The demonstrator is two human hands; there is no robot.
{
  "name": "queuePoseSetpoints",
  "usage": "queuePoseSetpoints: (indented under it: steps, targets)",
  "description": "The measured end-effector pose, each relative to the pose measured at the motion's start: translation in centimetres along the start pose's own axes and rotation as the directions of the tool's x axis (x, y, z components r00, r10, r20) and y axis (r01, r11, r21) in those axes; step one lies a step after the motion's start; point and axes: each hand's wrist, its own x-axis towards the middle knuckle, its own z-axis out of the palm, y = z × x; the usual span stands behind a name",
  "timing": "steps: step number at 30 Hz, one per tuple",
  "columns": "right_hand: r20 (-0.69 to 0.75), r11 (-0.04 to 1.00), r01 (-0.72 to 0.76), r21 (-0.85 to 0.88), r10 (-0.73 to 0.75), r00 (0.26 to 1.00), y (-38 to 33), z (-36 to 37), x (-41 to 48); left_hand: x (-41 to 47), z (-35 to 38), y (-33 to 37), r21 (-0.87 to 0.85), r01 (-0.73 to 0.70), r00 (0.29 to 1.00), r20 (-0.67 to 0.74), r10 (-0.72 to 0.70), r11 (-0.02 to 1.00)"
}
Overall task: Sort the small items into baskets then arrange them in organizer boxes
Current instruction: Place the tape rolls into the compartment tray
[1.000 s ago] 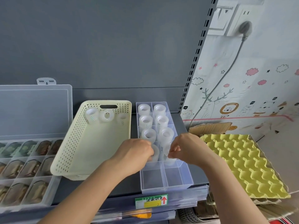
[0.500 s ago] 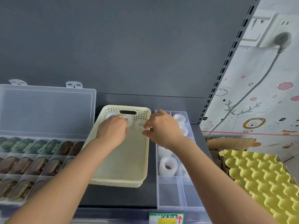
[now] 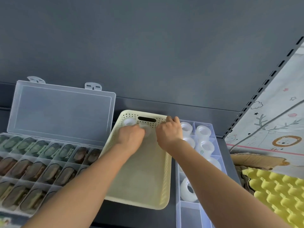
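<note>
basket: pale yellow, perforated, slot handle, on shelf just left of clear box | rolls: white, translucent, 2 at basket's far end, more in box cells | left hand: fingers curled on 1 roll | right hand: curled at basket's far-right corner (contents hidden, cannot tell)

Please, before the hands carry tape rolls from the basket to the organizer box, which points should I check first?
1. Left hand grip on the middle roll: cannot tell, fingers hidden.
2. Right hand grip on a roll: cannot tell, the hand covers it.
3. Free compartment in organizer box: ok, nearest ones are empty.
4. Corner roll in basket: ok, untouched, in reach.
</note>
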Motion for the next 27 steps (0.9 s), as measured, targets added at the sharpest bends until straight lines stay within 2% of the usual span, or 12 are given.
queuePoseSetpoints:
  steps: [2,4,12,17,23,27]
  targets:
    - [-0.003,1.0,-0.01,0.026,0.01,1.0,0.1,0.1,0.1,0.0,-0.3,0.3,0.152,-0.072,0.997,-0.018,0.076,0.986]
    - [-0.027,0.998,-0.01,0.058,0.011,1.0,0.3,0.3,0.0,-0.2,-0.7,0.4,0.202,-0.097,0.994,-0.026,0.104,0.975]
    - [-0.224,0.952,-0.066,0.3,0.137,0.965,2.1,-1.2,-2.7,-2.4,-3.4,1.6,0.03,-0.195,0.951,-0.237,0.197,0.98]
    - [-0.307,0.894,-0.062,0.444,0.216,0.927,4.2,-3.1,-7.0,-5.3,-4.9,3.1,-0.166,-0.305,0.904,-0.361,0.23,0.938]
    - [-0.324,0.836,-0.01,0.549,0.224,0.919,6.7,-4.0,-13.3,-9.8,-5.8,5.6,-0.27,-0.447,0.867,-0.368,0.337,0.853]
    - [-0.269,0.794,0.0,0.608,0.206,0.941,8.2,-4.1,-17.6,-12.4,-5.8,6.9,-0.309,-0.507,0.86,-0.243,0.449,0.804]
